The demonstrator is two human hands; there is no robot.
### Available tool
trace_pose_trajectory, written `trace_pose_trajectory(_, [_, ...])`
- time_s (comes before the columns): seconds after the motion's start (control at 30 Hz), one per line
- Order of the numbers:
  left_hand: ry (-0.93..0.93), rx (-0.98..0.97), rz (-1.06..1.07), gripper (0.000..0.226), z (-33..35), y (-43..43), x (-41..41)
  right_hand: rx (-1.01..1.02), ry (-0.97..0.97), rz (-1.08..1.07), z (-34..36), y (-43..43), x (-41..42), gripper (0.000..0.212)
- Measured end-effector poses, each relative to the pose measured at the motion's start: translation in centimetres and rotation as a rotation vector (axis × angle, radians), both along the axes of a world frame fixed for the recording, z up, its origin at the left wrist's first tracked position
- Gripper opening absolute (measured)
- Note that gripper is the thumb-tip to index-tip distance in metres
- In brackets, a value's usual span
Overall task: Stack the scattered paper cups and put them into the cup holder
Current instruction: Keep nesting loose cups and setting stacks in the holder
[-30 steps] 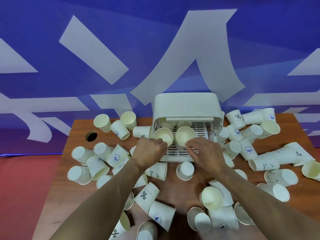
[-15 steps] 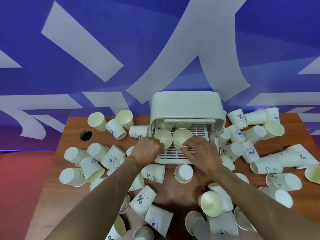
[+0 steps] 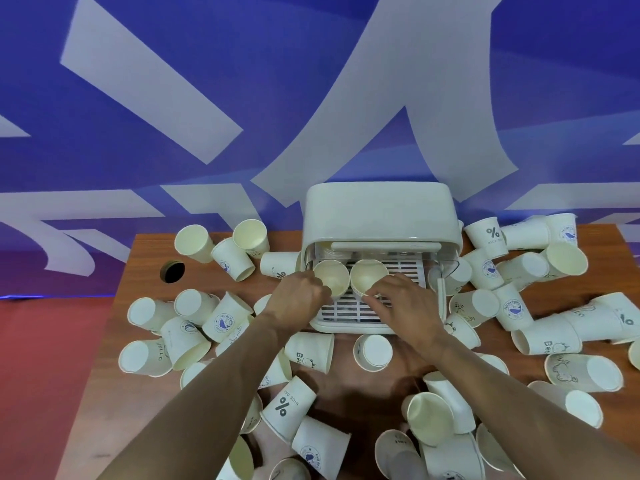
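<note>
A white cup holder (image 3: 381,213) with a raised lid stands at the table's far middle, its slatted tray (image 3: 349,308) facing me. My left hand (image 3: 296,301) grips a paper cup stack (image 3: 331,276) at the tray's left, open end toward me. My right hand (image 3: 403,304) grips a second cup stack (image 3: 367,274) right beside it. Both stacks lie just under the lid's front edge. Scattered paper cups (image 3: 194,320) lie all over the brown table (image 3: 145,251), some printed with logos.
Cups crowd the table's left (image 3: 228,254), right (image 3: 540,337) and near side (image 3: 287,407). An upside-down cup (image 3: 373,351) sits just in front of the holder. A round hole (image 3: 172,271) is in the table's far left corner. A blue and white banner hangs behind.
Both hands have pushed their cup stacks a little deeper onto the holder's tray. The camera has tilted, so the table sits lower in view.
</note>
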State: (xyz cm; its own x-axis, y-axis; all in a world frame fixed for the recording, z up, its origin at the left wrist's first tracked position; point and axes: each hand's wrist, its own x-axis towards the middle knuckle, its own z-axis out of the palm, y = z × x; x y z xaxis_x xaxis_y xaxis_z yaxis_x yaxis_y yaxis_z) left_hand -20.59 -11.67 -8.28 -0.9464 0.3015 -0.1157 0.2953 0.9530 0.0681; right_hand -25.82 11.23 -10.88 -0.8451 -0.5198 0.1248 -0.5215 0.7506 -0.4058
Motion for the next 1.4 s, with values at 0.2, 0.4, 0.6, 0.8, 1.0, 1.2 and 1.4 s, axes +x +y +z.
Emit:
trace_pose_trajectory(0.2, [0.043, 0.022, 0.003, 0.027, 0.0, 0.1, 0.2, 0.064, -0.15, -0.026, 0.3, -0.4, -0.8, 0.016])
trace_pose_trajectory(0.4, [0.021, 0.011, 0.044, 0.028, 0.5, 0.3, 0.2, 0.173, -0.178, -0.012, 0.3, -0.5, -1.1, 0.026])
trace_pose_trajectory(0.6, [0.191, 0.142, -0.044, 0.023, 3.6, 0.8, 0.5, 0.128, -0.056, 0.026, 3.8, 0.9, 0.8, 0.038])
trace_pose_trajectory(0.8, [0.197, 0.175, -0.286, 0.029, 7.4, 3.0, -1.7, 0.198, -0.065, -0.019, 8.7, 9.1, 5.5, 0.028])
trace_pose_trajectory(1.0, [0.257, 0.187, -0.526, 0.024, 12.6, 11.2, -5.7, 0.332, -0.018, -0.311, 14.8, 21.1, 6.9, 0.025])
trace_pose_trajectory(1.2, [0.253, 0.089, -0.512, 0.026, 15.7, 21.0, -8.2, 0.434, -0.046, -0.444, 17.5, 29.8, 6.1, 0.008])
trace_pose_trajectory(1.4, [0.179, -0.146, -0.422, 0.024, 14.1, 28.7, -10.8, 0.423, -0.144, -0.451, 14.8, 36.3, 3.0, 0.024])
